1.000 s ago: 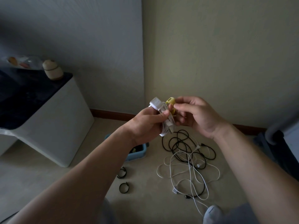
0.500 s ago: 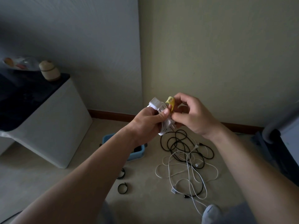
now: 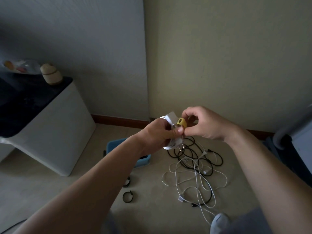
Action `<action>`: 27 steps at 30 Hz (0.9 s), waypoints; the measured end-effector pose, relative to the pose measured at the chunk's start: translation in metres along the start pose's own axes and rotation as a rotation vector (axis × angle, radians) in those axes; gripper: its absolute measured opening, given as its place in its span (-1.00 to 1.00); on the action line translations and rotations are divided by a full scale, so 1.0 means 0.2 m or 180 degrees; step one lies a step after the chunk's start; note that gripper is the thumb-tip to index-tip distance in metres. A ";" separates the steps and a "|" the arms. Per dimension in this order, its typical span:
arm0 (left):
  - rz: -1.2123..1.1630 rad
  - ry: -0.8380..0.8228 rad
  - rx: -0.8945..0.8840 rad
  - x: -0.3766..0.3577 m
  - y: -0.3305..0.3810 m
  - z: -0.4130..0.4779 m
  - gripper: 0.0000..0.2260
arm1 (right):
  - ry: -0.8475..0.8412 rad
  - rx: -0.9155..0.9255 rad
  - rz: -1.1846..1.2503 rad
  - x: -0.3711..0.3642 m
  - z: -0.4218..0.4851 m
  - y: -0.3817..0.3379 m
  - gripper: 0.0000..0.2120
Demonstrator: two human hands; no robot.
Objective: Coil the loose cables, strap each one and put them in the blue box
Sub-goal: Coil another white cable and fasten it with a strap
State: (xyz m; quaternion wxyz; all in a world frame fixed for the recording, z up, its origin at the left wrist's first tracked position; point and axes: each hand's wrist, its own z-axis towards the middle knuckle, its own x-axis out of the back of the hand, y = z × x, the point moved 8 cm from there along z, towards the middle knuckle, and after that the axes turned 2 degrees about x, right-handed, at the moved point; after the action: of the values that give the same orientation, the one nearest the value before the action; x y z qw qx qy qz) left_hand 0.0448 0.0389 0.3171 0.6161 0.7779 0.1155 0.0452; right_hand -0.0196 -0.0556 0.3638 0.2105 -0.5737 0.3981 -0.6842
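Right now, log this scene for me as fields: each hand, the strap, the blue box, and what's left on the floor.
left hand: grips the coiled white cable, plug prongs at its lower end
right hand: pinches the yellow strap against the coil
strap state: cannot tell whether it is fastened
blue box: on the floor, only partly in view
loose cables: black cables and white cables tangled together, right of the box
spare straps: two black straps on the floor near the box
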 end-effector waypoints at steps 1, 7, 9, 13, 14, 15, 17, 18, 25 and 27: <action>0.0097 0.0019 0.0004 0.00 0.00 0.00 -0.88 | -0.0060 -0.0019 -0.0079 0.00 0.00 0.01 -0.83; 0.0379 0.0030 -0.0052 0.00 0.01 0.00 -0.91 | -0.0211 -0.0144 0.0062 -0.01 -0.01 0.03 -0.84; 0.0457 -0.0015 -0.0078 -0.01 0.02 -0.01 -0.95 | -0.0353 -0.0410 0.0486 -0.04 -0.02 0.05 -0.89; 0.0696 -0.0094 -0.0174 -0.03 0.01 0.00 -0.93 | -0.0541 -0.0908 0.0979 -0.08 -0.05 0.10 -0.93; 0.0738 -0.0089 -0.0206 -0.03 0.01 0.01 -0.92 | -0.0505 -0.0986 0.0977 -0.09 -0.05 0.11 -0.91; 0.0783 -0.0065 -0.0225 -0.02 0.00 0.02 -0.93 | -0.0449 -0.1031 0.0951 -0.09 -0.05 0.11 -0.89; 0.0838 0.0005 -0.0294 -0.02 0.00 0.02 -0.96 | -0.0303 -0.1071 0.0898 -0.09 -0.04 0.11 -0.91; 0.0833 0.0052 -0.0327 -0.01 0.00 0.03 -0.97 | -0.0229 -0.1077 0.0874 -0.09 -0.04 0.10 -0.96; 0.0866 0.0309 -0.0522 0.01 -0.01 0.06 -0.76 | 0.0013 -0.1133 0.0811 -0.09 -0.03 0.09 -0.93; 0.1239 0.0516 -0.0639 0.04 -0.01 0.07 -0.78 | 0.0062 -0.1134 0.0770 -0.09 -0.02 0.07 -0.89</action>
State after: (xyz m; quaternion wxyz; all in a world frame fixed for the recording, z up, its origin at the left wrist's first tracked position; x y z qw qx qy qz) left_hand 0.0541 0.0284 0.3108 0.6587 0.7141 0.0073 0.2367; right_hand -0.0215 -0.0484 0.3416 0.1825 -0.5432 0.5808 -0.5782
